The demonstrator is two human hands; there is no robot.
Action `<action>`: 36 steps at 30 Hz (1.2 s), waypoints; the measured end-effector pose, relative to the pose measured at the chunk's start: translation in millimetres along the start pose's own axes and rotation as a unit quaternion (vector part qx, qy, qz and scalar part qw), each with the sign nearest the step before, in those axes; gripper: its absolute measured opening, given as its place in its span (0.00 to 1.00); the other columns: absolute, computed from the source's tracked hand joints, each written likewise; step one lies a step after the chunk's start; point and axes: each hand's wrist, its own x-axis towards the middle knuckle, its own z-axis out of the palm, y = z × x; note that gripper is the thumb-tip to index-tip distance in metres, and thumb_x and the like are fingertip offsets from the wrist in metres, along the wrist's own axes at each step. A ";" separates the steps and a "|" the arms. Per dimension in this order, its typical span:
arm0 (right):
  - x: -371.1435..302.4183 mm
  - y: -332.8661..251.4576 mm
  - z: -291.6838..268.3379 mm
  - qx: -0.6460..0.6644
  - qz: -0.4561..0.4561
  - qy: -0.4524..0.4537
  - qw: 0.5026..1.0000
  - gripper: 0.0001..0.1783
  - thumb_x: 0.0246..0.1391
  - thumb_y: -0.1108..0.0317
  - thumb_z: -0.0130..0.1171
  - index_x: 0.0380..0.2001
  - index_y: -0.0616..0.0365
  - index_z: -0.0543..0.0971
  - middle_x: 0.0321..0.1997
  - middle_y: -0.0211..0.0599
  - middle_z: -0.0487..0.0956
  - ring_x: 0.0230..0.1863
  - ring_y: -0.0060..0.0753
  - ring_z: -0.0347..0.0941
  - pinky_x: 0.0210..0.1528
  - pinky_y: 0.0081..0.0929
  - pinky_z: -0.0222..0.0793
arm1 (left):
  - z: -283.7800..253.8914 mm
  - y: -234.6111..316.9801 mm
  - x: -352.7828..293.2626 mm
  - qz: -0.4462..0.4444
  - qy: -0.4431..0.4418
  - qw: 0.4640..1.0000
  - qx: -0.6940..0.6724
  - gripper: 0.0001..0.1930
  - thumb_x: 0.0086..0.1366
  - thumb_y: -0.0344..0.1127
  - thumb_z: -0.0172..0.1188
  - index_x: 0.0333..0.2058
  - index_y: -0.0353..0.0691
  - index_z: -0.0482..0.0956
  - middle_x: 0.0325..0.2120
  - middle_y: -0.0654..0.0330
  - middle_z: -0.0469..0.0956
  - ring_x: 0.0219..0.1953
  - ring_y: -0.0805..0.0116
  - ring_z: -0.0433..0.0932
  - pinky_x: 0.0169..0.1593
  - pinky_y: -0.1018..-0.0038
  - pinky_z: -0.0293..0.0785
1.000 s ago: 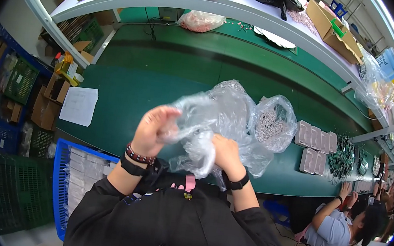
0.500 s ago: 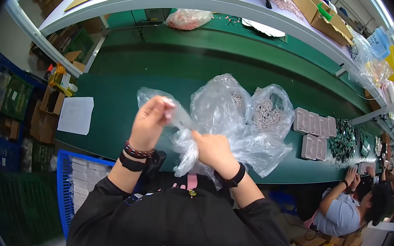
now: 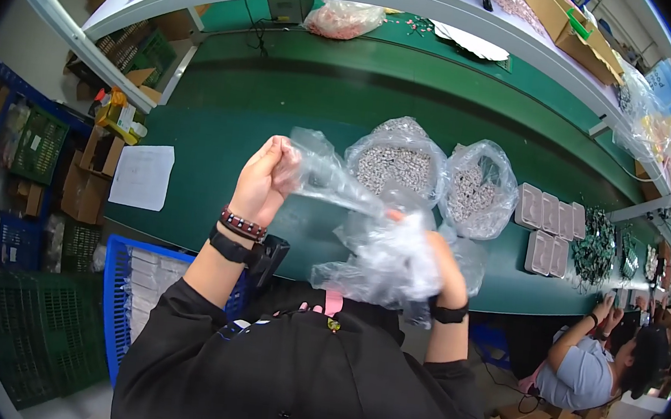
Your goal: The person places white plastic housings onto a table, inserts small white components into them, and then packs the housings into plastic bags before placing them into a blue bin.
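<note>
Head view shows us both forearms rising from the lower edge, elbows bent, over the green bench (image 3: 221, 128). We see the left hand (image 3: 264, 176) lifted nearer the far side of the bench, fingers pinched shut on one end of a clear plastic bag (image 3: 372, 246). The right hand (image 3: 443, 263) sits lower and nearer the body, mostly hidden behind the crumpled film; it appears closed around the bag's bunched lower part. The bag stretches as a twisted strip from the left hand down to the right hand, then billows into a loose, wrinkled, translucent mass hanging at the bench's near edge. Whether anything is inside it, we cannot tell.

Just beyond the bag, on the bench, stand two open bags of small pale parts (image 3: 395, 167), side by side. Farther along the bench to the right lie grey trays (image 3: 551, 216). Left of the left hand, a white paper sheet (image 3: 143, 176) lies on the bench.
</note>
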 end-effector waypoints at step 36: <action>69.2 -20.3 6.7 0.328 -0.112 0.207 0.915 0.23 0.48 0.66 0.49 0.49 0.59 0.63 0.44 0.38 0.69 0.45 0.31 0.65 0.48 0.29 0.60 | 58.6 -58.0 -2.8 0.314 -0.260 0.554 0.726 0.11 0.44 0.31 0.58 0.27 0.41 0.66 0.26 0.57 0.68 0.21 0.57 0.70 0.24 0.71 0.68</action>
